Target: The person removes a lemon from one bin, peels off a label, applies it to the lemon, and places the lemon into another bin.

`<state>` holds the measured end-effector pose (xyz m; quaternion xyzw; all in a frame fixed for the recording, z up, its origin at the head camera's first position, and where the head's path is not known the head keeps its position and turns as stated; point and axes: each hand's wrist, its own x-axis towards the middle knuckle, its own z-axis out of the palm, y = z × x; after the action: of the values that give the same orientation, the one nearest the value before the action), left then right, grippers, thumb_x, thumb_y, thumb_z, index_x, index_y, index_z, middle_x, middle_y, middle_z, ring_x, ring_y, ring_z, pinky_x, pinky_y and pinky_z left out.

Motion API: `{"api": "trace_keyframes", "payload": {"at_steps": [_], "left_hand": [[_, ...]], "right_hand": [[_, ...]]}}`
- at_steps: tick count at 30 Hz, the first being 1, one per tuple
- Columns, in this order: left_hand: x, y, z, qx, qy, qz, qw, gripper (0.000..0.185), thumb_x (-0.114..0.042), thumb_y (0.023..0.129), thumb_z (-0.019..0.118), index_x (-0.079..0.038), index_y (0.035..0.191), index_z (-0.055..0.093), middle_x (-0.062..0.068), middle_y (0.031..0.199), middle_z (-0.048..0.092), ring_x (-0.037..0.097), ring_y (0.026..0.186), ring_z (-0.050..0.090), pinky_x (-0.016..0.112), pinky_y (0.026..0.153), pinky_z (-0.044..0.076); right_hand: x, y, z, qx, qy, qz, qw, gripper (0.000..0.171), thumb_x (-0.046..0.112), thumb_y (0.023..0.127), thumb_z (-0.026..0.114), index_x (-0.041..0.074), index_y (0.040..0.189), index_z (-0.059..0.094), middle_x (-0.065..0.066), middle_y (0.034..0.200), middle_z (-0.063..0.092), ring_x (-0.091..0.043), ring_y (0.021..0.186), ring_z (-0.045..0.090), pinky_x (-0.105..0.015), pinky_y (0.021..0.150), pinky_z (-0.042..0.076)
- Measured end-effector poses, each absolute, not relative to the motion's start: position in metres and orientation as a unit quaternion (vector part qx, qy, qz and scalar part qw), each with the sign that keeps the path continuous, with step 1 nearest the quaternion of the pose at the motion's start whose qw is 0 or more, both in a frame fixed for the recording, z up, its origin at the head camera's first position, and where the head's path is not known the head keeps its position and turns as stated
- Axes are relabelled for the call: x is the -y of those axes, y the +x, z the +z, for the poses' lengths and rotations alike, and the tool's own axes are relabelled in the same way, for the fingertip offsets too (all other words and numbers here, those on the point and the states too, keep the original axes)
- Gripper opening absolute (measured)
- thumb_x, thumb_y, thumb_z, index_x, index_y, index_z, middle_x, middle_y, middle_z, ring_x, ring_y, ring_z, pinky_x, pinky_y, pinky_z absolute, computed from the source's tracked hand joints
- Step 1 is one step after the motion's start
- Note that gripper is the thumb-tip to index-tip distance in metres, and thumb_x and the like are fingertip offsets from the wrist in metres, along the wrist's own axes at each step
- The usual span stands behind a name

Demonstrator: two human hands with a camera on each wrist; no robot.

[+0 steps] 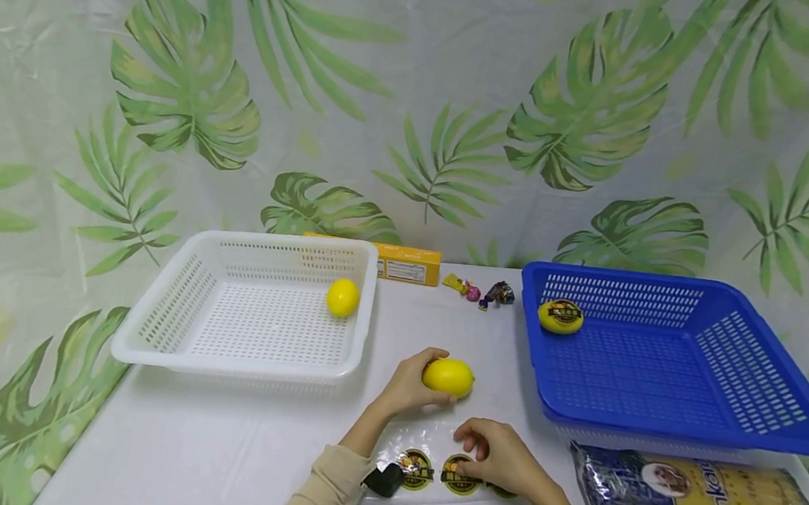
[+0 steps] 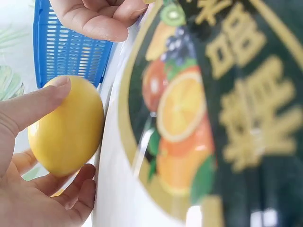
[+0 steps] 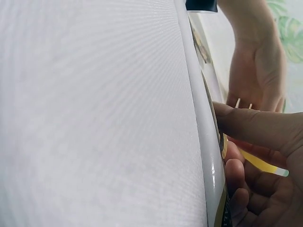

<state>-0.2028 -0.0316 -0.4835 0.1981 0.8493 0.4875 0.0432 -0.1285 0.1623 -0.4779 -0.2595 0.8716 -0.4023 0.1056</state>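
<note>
Head view shows the lemon [image 1: 448, 376] on the table between the white basket [image 1: 168, 318] and blue basket [image 1: 766, 406], left hand [image 1: 411, 385] fingers curled round it, while the right hand [image 1: 497, 456] pinches a sticker [image 1: 458, 476] on the sheet [image 1: 429, 440]; peeling slowly from one edge should keep it flat.

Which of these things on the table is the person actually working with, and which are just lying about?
In use:
left hand holding a yellow lemon
right hand pinching at the sticker sheet
blue basket with a stickered lemon
white basket with a plain lemon

Lying about:
yellow box
wrapped sweets
noodle packet
</note>
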Motion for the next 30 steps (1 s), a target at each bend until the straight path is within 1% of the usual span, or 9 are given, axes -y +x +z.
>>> {"api": "trace_keyframes", "payload": {"at_steps": [7, 13, 15, 18, 20, 22, 24, 27, 30], "left_hand": [[0.036, -0.202, -0.483, -0.836, 0.202, 0.507, 0.046, 0.07, -0.016, 0.068, 0.083, 0.0, 0.128, 0.05, 0.019, 0.119, 0.059, 0.027, 0.097, 0.06, 0.031, 0.081, 0.048], [0.038, -0.201, -0.483, -0.837, 0.212, 0.503, 0.042, 0.068, -0.017, 0.068, 0.083, 0.0, 0.127, 0.052, 0.02, 0.118, 0.059, 0.029, 0.098, 0.06, 0.035, 0.085, 0.049], [0.039, -0.2, -0.483, -0.835, 0.214, 0.505, 0.045, 0.067, -0.016, 0.069, 0.083, -0.001, 0.127, 0.053, 0.02, 0.119, 0.059, 0.03, 0.098, 0.06, 0.037, 0.086, 0.049], [0.039, -0.199, -0.482, -0.833, 0.217, 0.507, 0.051, 0.066, -0.016, 0.07, 0.082, -0.001, 0.127, 0.053, 0.019, 0.119, 0.059, 0.029, 0.099, 0.06, 0.036, 0.086, 0.049], [0.039, -0.199, -0.481, -0.832, 0.218, 0.508, 0.051, 0.065, -0.016, 0.07, 0.082, 0.0, 0.126, 0.053, 0.019, 0.119, 0.059, 0.029, 0.099, 0.06, 0.035, 0.085, 0.049], [0.039, -0.198, -0.481, -0.833, 0.22, 0.505, 0.05, 0.065, -0.015, 0.07, 0.082, 0.0, 0.126, 0.053, 0.018, 0.119, 0.06, 0.028, 0.098, 0.06, 0.034, 0.085, 0.049], [0.039, -0.198, -0.482, -0.835, 0.222, 0.502, 0.048, 0.064, -0.015, 0.07, 0.082, 0.0, 0.125, 0.054, 0.017, 0.119, 0.06, 0.027, 0.098, 0.06, 0.034, 0.085, 0.049], [0.039, -0.198, -0.482, -0.837, 0.223, 0.497, 0.048, 0.063, -0.014, 0.069, 0.082, 0.0, 0.124, 0.055, 0.015, 0.119, 0.061, 0.026, 0.096, 0.06, 0.033, 0.085, 0.049], [0.039, -0.199, -0.482, -0.837, 0.223, 0.498, 0.044, 0.061, -0.013, 0.068, 0.083, -0.001, 0.122, 0.056, 0.014, 0.117, 0.062, 0.025, 0.094, 0.06, 0.034, 0.084, 0.049]], "right_hand": [[-0.162, -0.128, -0.478, -0.873, -0.254, -0.403, 0.107, 0.029, 0.011, 0.071, 0.08, 0.003, 0.095, 0.064, 0.004, 0.075, 0.055, -0.001, 0.06, 0.044, -0.02, 0.054, 0.043], [-0.161, -0.126, -0.476, -0.885, -0.256, -0.379, 0.085, 0.031, 0.013, 0.071, 0.08, 0.003, 0.096, 0.064, 0.002, 0.081, 0.057, -0.004, 0.065, 0.047, -0.021, 0.058, 0.044], [-0.161, -0.124, -0.475, -0.901, -0.251, -0.349, 0.061, 0.034, 0.016, 0.069, 0.082, 0.005, 0.096, 0.064, 0.001, 0.085, 0.057, -0.009, 0.072, 0.049, -0.026, 0.065, 0.045], [-0.16, -0.123, -0.472, -0.927, -0.232, -0.294, 0.025, 0.041, 0.024, 0.064, 0.086, 0.009, 0.097, 0.066, 0.0, 0.093, 0.057, -0.018, 0.087, 0.051, -0.038, 0.077, 0.045], [-0.16, -0.123, -0.47, -0.94, -0.214, -0.267, 0.018, 0.046, 0.028, 0.061, 0.087, 0.01, 0.098, 0.067, -0.002, 0.097, 0.057, -0.024, 0.094, 0.05, -0.049, 0.083, 0.043], [-0.161, -0.125, -0.468, -0.946, -0.2, -0.253, 0.026, 0.051, 0.031, 0.059, 0.088, 0.01, 0.1, 0.067, -0.004, 0.099, 0.058, -0.029, 0.098, 0.05, -0.056, 0.084, 0.041], [-0.162, -0.127, -0.466, -0.95, -0.191, -0.245, 0.04, 0.054, 0.033, 0.058, 0.088, 0.009, 0.101, 0.067, -0.005, 0.1, 0.058, -0.03, 0.1, 0.05, -0.059, 0.085, 0.041], [-0.163, -0.13, -0.466, -0.953, -0.182, -0.238, 0.053, 0.057, 0.035, 0.055, 0.089, 0.008, 0.101, 0.068, -0.005, 0.099, 0.059, -0.029, 0.098, 0.051, -0.056, 0.084, 0.041], [-0.163, -0.134, -0.467, -0.954, -0.178, -0.234, 0.051, 0.058, 0.035, 0.053, 0.09, 0.009, 0.1, 0.068, -0.005, 0.1, 0.058, -0.029, 0.097, 0.049, -0.055, 0.082, 0.041]]}}
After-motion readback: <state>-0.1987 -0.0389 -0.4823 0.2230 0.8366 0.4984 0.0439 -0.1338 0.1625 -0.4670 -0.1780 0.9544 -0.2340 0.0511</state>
